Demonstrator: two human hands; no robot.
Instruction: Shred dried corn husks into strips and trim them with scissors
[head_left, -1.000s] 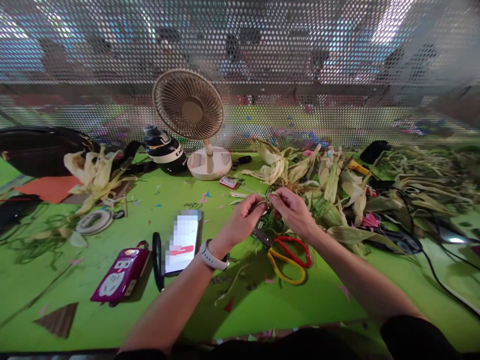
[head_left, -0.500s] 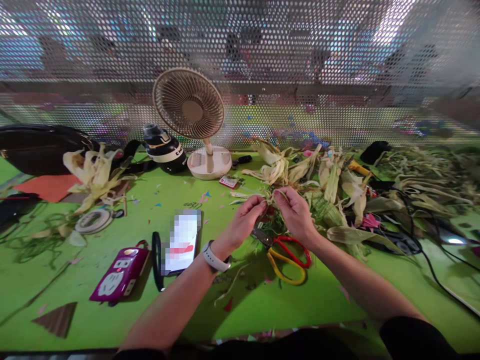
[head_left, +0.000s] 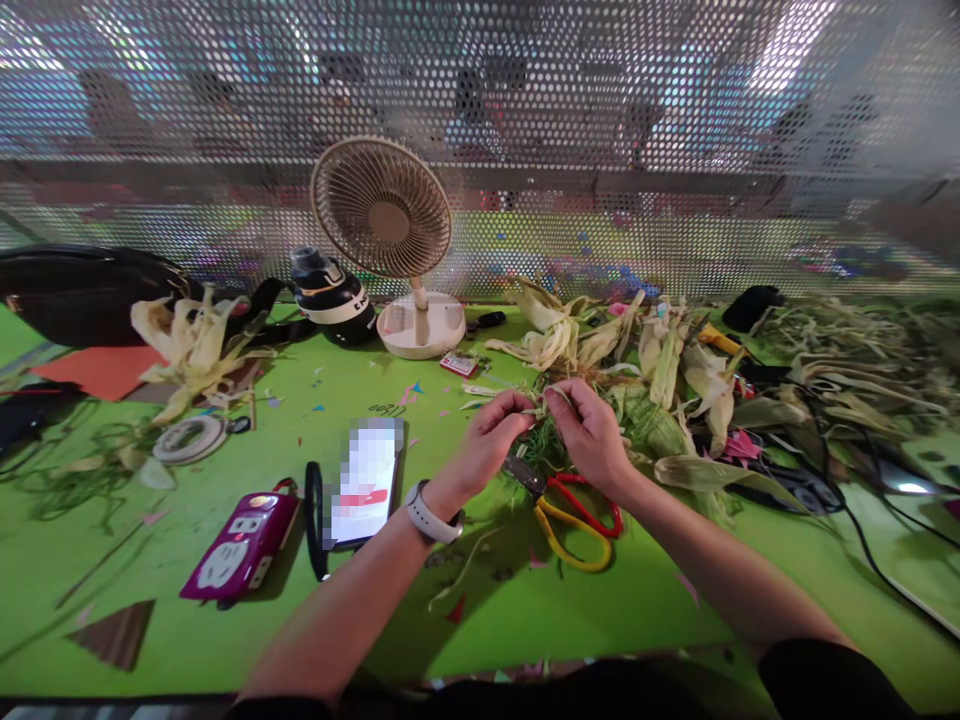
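Note:
My left hand (head_left: 491, 440) and my right hand (head_left: 594, 440) meet close together over the middle of the table, fingertips pinched. Between them runs a thin pale-green strip of corn husk (head_left: 541, 403), partly hidden by the fingers. Just below lie scissors (head_left: 574, 552) with one red and one yellow handle, their blades pointing up-left under my hands. A tangle of green shreds (head_left: 553, 445) sits beneath my fingers. To the right of my right hand are dried corn husks (head_left: 661, 370), some whole and bundled.
Left of my arms are a phone (head_left: 367, 490), a magenta power strip (head_left: 244, 545) and a tape roll (head_left: 189, 440). Behind stand a fan (head_left: 386, 215) and a black bottle (head_left: 334, 300) against a perforated metal screen (head_left: 525, 120). Cables (head_left: 862, 535) cross the right side.
My fingers have shifted slightly on the strip, and the right hand has turned a little. Both hands stay close together. The scissors and other objects keep their places.

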